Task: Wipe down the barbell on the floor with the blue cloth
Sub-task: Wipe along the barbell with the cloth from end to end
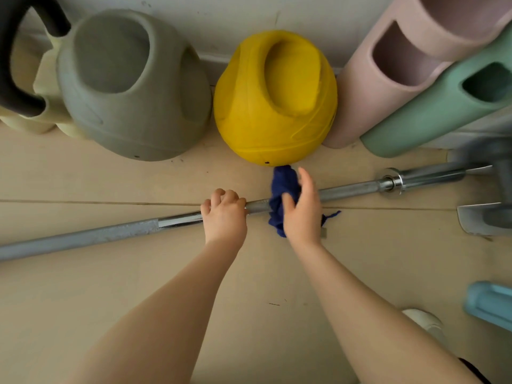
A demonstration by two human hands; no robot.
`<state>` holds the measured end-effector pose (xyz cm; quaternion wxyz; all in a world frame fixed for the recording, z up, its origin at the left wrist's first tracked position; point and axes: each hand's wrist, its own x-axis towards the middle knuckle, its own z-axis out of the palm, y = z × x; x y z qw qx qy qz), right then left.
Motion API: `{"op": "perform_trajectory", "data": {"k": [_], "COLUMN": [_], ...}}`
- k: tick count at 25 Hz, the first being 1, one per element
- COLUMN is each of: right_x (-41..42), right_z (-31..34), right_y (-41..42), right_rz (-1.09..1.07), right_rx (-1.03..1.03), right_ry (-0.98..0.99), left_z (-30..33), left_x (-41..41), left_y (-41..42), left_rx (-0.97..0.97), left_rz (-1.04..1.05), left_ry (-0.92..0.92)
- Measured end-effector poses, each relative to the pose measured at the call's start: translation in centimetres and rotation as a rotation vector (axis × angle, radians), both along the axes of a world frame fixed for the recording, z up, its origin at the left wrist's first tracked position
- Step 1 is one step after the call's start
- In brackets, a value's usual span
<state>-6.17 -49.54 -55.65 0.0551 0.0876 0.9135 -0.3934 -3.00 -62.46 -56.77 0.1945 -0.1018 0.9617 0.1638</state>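
A long steel barbell point(91, 236) lies on the beige floor, running from the lower left up to its collar and sleeve at the right. My left hand point(224, 214) grips the bar near its middle, fingers curled over it. Just to its right a dark blue cloth point(282, 187) is draped over the bar. My right hand point(303, 210) holds the cloth against the bar, thumb on the near side and fingers over the top. The stretch of bar under the cloth is hidden.
Against the wall stand a grey kettlebell point(130, 87), a yellow kettlebell point(274, 101) touching the cloth's far end, a pink roller point(388, 70) and a green roller point(437, 106). Metal rack feet point(482, 220) sit at the right, a light blue object point(490, 303) below them.
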Motion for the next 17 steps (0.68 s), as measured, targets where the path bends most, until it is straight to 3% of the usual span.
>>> {"op": "perform_trajectory", "data": {"k": [2,4,6,9,12,17], "right_x": [1.4,2.2,0.9,-1.5,0.0,3.2], "right_z": [-0.1,-1.0,-1.6,-1.9,-2.0,-1.7], "right_y": [-2.0,-2.4,-0.4,3.5,2.2,-2.9], "right_rz": [0.313,0.698,0.886,0.708,0.512,0.736], "right_rx": [0.056,0.358,0.542,0.577,0.553,0.393], "right_ry": [0.015,0.000,0.061,-0.014,-0.069,0.133], "left_z": [-0.1,-0.1,-0.2,-0.3,-0.3,-0.1], "left_x": [-0.2,-0.2,-0.1,0.2,0.6,0.9], "left_y": [0.1,-0.3,-0.8,-1.1,-0.8,-0.8], "left_rx": [0.008,0.044,0.052,0.049,0.071,0.060], "left_rz": [0.030,0.073,0.058,0.022,0.027,0.012], "left_ry": [0.000,-0.020,-0.014,0.013,0.027,0.034]}}
